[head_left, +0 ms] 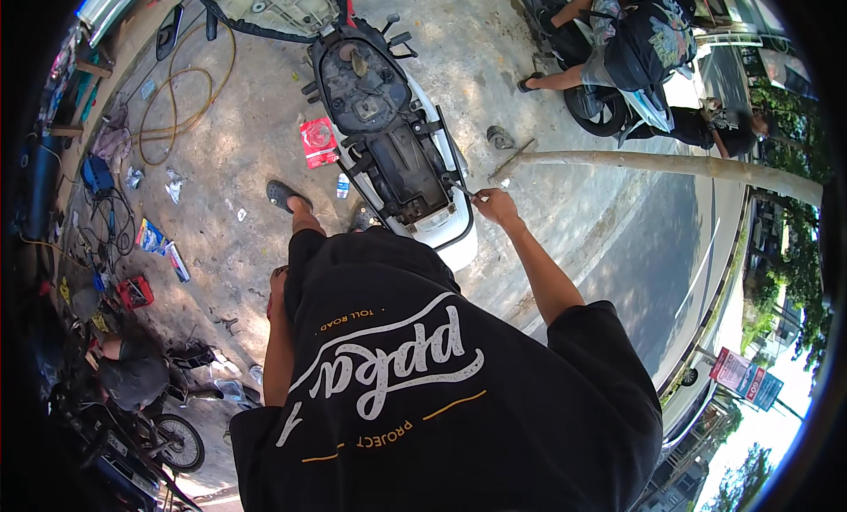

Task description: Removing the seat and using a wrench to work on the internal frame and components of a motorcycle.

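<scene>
Before me stands a scooter with its seat (278, 2) tipped up at the far end, baring the black underseat compartment (357, 93). White rear panels (459, 228) and a black grab rail (453, 142) frame its near end. My right hand (497, 206) is closed around the end of a slim metal wrench (460, 188), whose head meets the right side of the grab rail. My left hand (279, 283) hangs beside my left thigh, away from the scooter; its fingers are mostly hidden.
A wooden pole (653, 162) stretches across the right. Another person (648, 40) sits on a scooter at the upper right; one more (132, 371) crouches lower left. A yellow hose (176, 115), red packet (318, 142), white-blue bottle (342, 186) and red toolbox (135, 292) lie on the concrete.
</scene>
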Tool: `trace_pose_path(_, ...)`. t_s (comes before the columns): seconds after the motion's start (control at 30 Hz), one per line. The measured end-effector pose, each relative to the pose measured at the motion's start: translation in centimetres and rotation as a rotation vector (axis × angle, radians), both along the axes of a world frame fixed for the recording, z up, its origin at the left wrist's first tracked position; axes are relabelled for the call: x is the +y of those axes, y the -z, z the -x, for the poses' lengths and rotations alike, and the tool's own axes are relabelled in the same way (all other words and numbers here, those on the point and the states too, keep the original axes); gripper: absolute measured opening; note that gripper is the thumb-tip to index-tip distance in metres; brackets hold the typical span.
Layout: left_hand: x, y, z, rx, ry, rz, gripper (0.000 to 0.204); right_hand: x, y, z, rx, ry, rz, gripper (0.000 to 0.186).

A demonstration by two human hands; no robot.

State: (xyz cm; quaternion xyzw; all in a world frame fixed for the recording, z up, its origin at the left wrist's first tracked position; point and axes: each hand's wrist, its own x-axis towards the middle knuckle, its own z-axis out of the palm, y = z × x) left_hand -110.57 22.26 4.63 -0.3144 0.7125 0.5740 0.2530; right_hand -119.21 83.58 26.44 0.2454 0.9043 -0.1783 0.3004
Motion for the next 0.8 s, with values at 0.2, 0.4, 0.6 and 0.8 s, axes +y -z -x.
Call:
trace_pose_path(0.2, 0.2, -1.3, 0.0, -0.043, 0.028, 0.018, 0.033, -1.2, -1.2, -0.4, -0.020, 0.018, -0.004, 0.031)
trace_pose_path(0.4, -1.2, 1.3, -1.2, 0.030, 0.113, 0.041, 0.033, -0.8, -2.3, 0.3, -0.163, 0.213, 0.189, 0.036)
trace_pose_path(0.6, -1.8, 0.1, -0.9, 0.017, 0.321, 0.051, 0.028, 1.0, -0.5, 2.2, -0.383, 0.271, 0.279, 0.029)
trace_pose_path(0.8, 0.1, 0.4, -1.1, -0.063, 0.025, 0.218, 0.032, 1.7, 0.1, 1.2, -0.387, 0.324, 0.312, 0.037)
